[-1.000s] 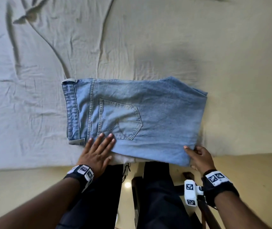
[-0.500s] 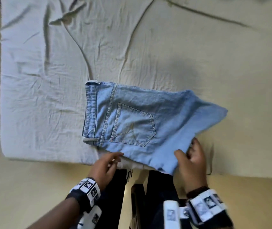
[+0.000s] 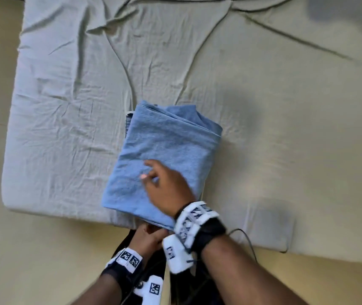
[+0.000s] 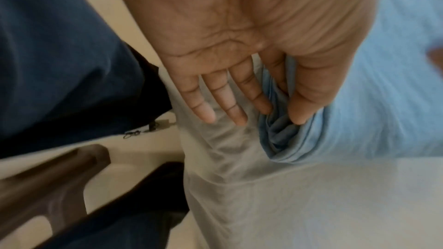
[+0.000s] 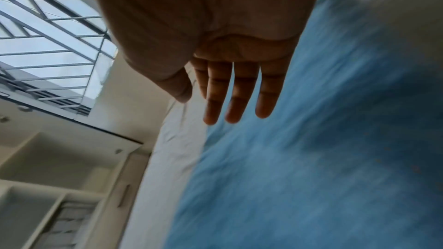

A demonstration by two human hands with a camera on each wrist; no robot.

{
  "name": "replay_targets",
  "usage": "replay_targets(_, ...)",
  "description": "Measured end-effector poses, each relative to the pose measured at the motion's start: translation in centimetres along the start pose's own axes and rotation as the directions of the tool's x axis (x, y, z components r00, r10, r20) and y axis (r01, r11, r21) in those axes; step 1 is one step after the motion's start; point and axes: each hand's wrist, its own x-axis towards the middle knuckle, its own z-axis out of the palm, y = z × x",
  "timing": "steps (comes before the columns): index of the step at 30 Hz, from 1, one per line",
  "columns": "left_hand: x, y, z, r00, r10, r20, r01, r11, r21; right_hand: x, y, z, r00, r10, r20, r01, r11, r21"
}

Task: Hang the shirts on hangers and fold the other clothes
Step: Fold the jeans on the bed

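Note:
Light blue jeans (image 3: 169,150) lie folded into a compact block near the front edge of the bed (image 3: 76,106). My right hand (image 3: 153,175) lies flat on top of the jeans with its fingers straight; in the right wrist view the right hand (image 5: 235,101) is spread just over the blurred denim (image 5: 311,158). At the bed's near edge, under the overhanging denim, is my left hand (image 3: 149,236). In the left wrist view this left hand (image 4: 275,113) pinches the jeans' folded edge (image 4: 280,135) between thumb and index finger, the other fingers straight against the sheet.
A wrinkled pale sheet covers the bed, with beige floor (image 3: 21,249) left and in front. A dark grey cloth (image 3: 340,12) lies blurred at the far right. A thin black cable (image 3: 248,238) runs over the bed's near edge. A brown wooden piece (image 4: 48,177) stands by my legs.
The right hand has carried the jeans' right end over to the left, halving them and hiding the pocket. The left hand has slipped from the top to the near edge.

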Motion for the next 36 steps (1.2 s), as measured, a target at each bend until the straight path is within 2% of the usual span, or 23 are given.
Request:
replay_targets(2,-3.6,2.5,3.0,0.995,-0.045,0.09,0.054,0.994,-0.098,0.6,3.5,-4.4,0.971,-0.065,-0.232,0.051,0.996,-0.068)
replay_targets(4,-4.0,2.1,4.1,0.994,-0.08,0.07,0.091,0.979,-0.18,1.9,6.7,-8.9,0.888,-0.178,-0.424,0.067,0.963,-0.262)
replay_targets(5,-4.2,1.9,4.6,0.994,-0.084,0.064,0.096,0.971,-0.218,2.6,7.8,-11.1,0.866,-0.209,-0.455,0.038,0.933,-0.357)
replay_targets(6,-4.1,1.7,5.1,0.997,-0.076,0.022,0.079,0.963,-0.256,3.5,8.7,-12.9,0.866,-0.21,-0.454,0.002,0.909,-0.416)
replay_targets(9,-3.6,1.6,6.8,0.996,-0.05,-0.07,0.022,0.934,-0.356,6.3,9.4,-16.4,0.937,-0.138,-0.32,-0.016,0.9,-0.436)
replay_targets(12,-2.7,1.7,7.8,0.986,-0.044,-0.162,-0.023,0.92,-0.392,9.0,8.3,-17.5,0.994,-0.011,-0.104,-0.021,0.956,-0.293)
replay_targets(15,-2.6,1.8,8.4,0.962,-0.056,-0.268,-0.058,0.915,-0.399,10.5,7.6,-17.6,0.991,0.128,0.04,-0.121,0.983,-0.136)
replay_targets(18,-1.8,2.1,8.9,0.952,-0.087,-0.294,-0.039,0.918,-0.396,10.4,7.3,-17.5,0.945,0.292,0.149,-0.297,0.955,0.009)
replay_targets(21,-1.7,3.4,9.6,0.943,-0.175,-0.282,0.029,0.89,-0.454,10.4,7.6,-17.1,0.937,0.271,0.22,-0.289,0.956,0.055)
replay_targets(24,-1.7,3.1,9.9,0.944,-0.165,-0.287,0.03,0.906,-0.422,9.7,8.1,-17.1,0.96,0.201,0.195,-0.223,0.97,0.101)
replay_targets(27,-1.0,1.3,8.7,0.936,-0.074,-0.345,-0.041,0.948,-0.316,7.7,8.8,-18.1,0.995,0.063,0.084,-0.073,0.99,0.122)
replay_targets(30,0.2,1.0,7.8,0.941,0.039,-0.337,-0.072,0.994,-0.085,3.5,11.4,-20.1,0.99,0.007,-0.142,0.02,0.982,0.188)
replay_targets(32,0.0,3.2,8.4,0.92,0.231,-0.317,-0.18,0.967,0.18,-0.5,14.4,-21.4,0.949,0.103,-0.297,-0.009,0.953,0.303)
replay_targets(34,-1.0,7.2,10.3,0.858,0.442,-0.261,-0.346,0.874,0.34,-5.3,17.7,-22.1,0.888,0.234,-0.395,-0.017,0.876,0.482)
replay_targets(36,-0.7,10.6,12.2,0.802,0.588,-0.101,-0.491,0.747,0.448,-9.4,20.7,-21.4,0.815,0.393,-0.425,0.054,0.68,0.732)
